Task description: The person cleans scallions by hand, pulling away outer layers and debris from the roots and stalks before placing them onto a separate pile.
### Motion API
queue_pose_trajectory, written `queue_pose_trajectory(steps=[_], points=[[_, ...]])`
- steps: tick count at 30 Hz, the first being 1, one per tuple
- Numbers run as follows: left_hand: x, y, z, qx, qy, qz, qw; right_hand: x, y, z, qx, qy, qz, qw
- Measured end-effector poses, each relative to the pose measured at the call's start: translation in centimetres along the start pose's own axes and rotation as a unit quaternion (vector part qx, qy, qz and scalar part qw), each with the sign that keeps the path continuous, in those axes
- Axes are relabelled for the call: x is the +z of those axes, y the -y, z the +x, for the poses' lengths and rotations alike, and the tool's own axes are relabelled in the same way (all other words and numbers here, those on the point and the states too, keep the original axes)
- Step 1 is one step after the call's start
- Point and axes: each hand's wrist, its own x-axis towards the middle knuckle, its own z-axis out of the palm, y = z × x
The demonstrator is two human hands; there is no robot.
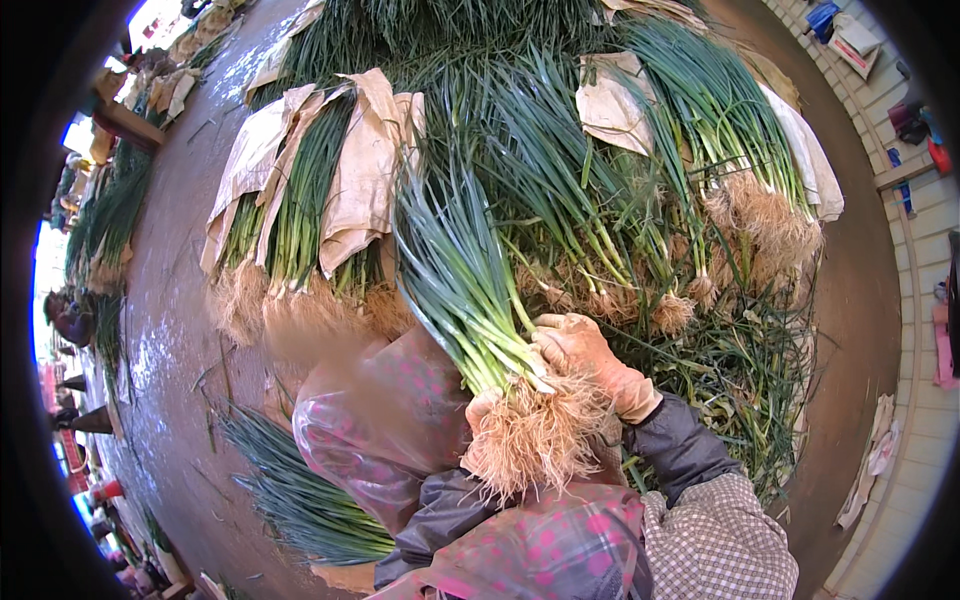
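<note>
A bunch of green onions (480, 322) with long leaves and tangled pale roots lies over my lap, roots towards me. My left hand (484, 412), mostly hidden behind the roots and stems, supports the bunch from the left. My right hand (577, 352), in a pale glove, grips the stems on the right side just above the roots. Beyond my hands lies a large heap of green onions (555, 172). Several loose stalks with roots stick out of it, nearest my right hand.
Bundles wrapped in tan sheets (360, 180) stand front left; a large rooted bundle (742, 157) is at right. Leaf scraps (742, 382) lie right of my arm. Another bunch (300, 487) rests on the wet floor (172, 360) at left. A person (71, 319) is far left.
</note>
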Motion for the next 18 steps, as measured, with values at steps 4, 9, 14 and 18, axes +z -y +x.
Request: queue_pose_trajectory(steps=[4, 9, 14, 18], points=[[-0.1, 0.4, 0.7, -0.012, -0.004, -0.002, 1.000, -0.4, -2.1, -0.4, 0.147, -0.010, 0.218, 0.965], [0.1, 0.5, 1.0, -0.022, 0.000, -0.004, 1.000, 3.9, -8.6, 2.9, 0.317, 0.188, -0.241, 0.898], [-0.3, -0.3, 0.7, 0.002, -0.012, 0.004, 1.000, 4.6, -8.1, 2.1, 0.312, 0.098, -0.112, 0.938], [-0.3, 0.1, 1.5, -0.005, -0.004, -0.001, 1.000, -3.6, -1.0, -2.7, 0.189, 0.042, -0.138, 0.971]])
